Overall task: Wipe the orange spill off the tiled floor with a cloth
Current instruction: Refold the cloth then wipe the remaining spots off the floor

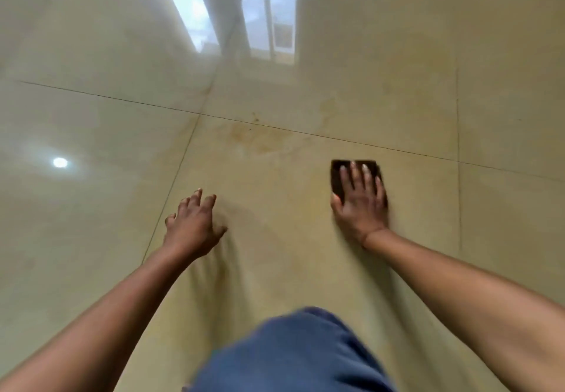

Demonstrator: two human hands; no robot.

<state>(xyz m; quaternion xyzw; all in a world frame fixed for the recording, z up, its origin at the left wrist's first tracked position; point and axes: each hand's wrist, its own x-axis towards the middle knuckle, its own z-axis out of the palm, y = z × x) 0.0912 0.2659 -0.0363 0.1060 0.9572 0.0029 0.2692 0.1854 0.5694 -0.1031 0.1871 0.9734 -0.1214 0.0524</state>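
Tiled floor (91,40): glossy beige, large square tiles, thin dark grout lines crossing near centre. Strong reflections of a window (266,15) at the far edge and of a round ceiling light (60,162) at the left edge. No writing or labels legible anywhere.

Blue garment (290,358) at the near edge, blurred.

Orange spill (256,141): faint, smeared orange-brown patch straddling the grout line just beyond centre, with a paler streaked haze reaching toward the far right; edges indistinct.

Left hand (192,226): empty, fingers spread and slightly curled, fingertips down toward the floor near a grout line; contact with the tile not certain.

Right hand (360,199): flat, palm down, fingers extended, pressing on the cloth.

Cloth (337,177): dark brown, folded into a small rectangle, lying on the tile, mostly covered by the hand. Sits to the right of the spill patch and nearer the near edge, apart from its darkest part.
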